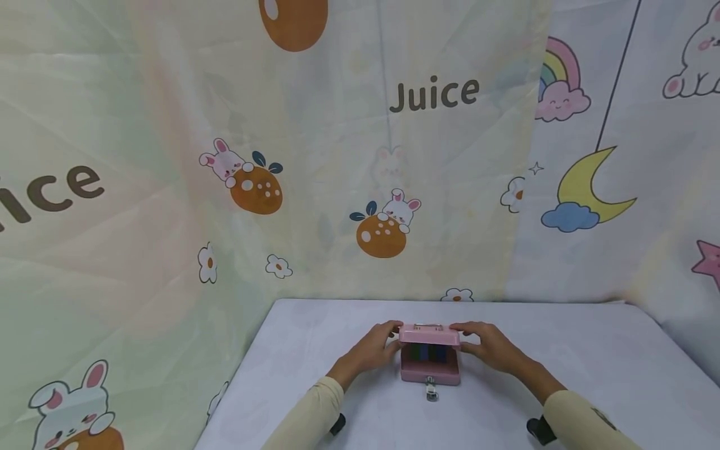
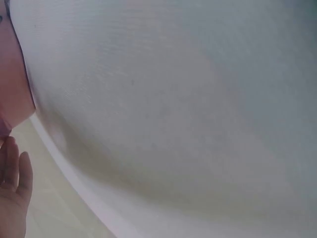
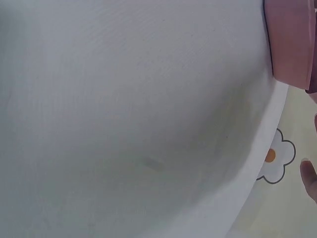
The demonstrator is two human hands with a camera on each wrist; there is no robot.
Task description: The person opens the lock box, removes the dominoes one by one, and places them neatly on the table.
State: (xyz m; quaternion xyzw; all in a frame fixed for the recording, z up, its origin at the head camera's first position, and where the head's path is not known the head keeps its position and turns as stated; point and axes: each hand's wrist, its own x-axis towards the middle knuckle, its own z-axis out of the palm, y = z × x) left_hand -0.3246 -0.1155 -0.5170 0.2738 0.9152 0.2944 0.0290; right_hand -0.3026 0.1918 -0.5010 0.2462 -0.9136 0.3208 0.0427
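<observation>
A small pink metal cash box [image 1: 410,377] sits on the white table, its lid [image 1: 430,337] raised partway. Dark green and blue contents [image 1: 425,353] show in the shadowed inside. From the left, my left hand [image 1: 373,348] holds the lid's corner, fingers at the top and thumb lower down. My right hand [image 1: 494,347] holds the opposite corner in the same manner. A silver latch [image 1: 431,390] hangs at the box's front. Only part of the pink box [image 2: 12,74] and of my left hand [image 2: 15,191] enters the left wrist view; fingertips [image 3: 308,171] of my right hand show in the right wrist view.
The white tabletop [image 1: 360,409] stretches around the box, its far edge meeting a printed cloth backdrop [image 1: 332,275]. Black straps or devices [image 1: 541,430] show beneath both forearms near the front. A carrying handle [image 1: 429,326] lies on top of the lid.
</observation>
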